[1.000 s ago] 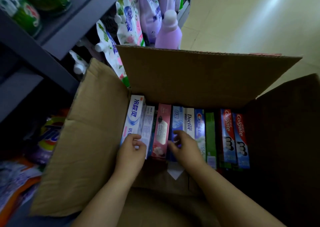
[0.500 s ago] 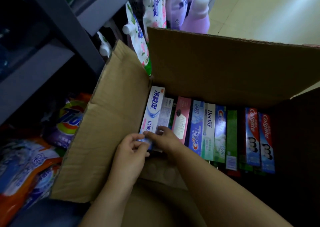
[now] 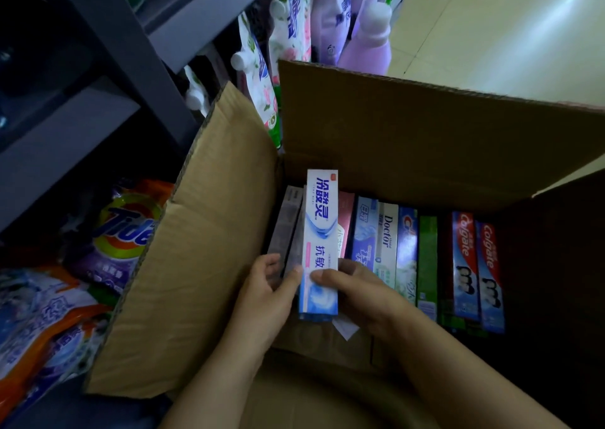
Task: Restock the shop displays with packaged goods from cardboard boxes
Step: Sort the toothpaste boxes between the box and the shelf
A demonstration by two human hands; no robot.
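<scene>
An open cardboard box [image 3: 209, 252] holds a row of toothpaste cartons standing side by side. A white and blue toothpaste carton [image 3: 321, 232] is raised above the row at the box's left end. My right hand [image 3: 357, 292] pinches its lower end, thumb on the front. My left hand [image 3: 266, 292] grips the grey cartons [image 3: 284, 229] just left of it, thumb touching the raised carton's edge. To the right stand a pink carton [image 3: 345, 219], a Doctor carton [image 3: 388, 242] and two red Colgate cartons [image 3: 476, 265].
A dark metal shelf unit [image 3: 108, 68] stands at the left. Tide detergent bags [image 3: 121, 235] lie on the floor-level shelf beside the box. Refill pouches and a purple bottle [image 3: 370, 42] stand behind the box. Pale tiled floor [image 3: 507, 29] stretches at the upper right.
My right hand moved from the middle cartons to the white and blue carton at the left. Both hands lifted it up out of the row. The view swung right.
</scene>
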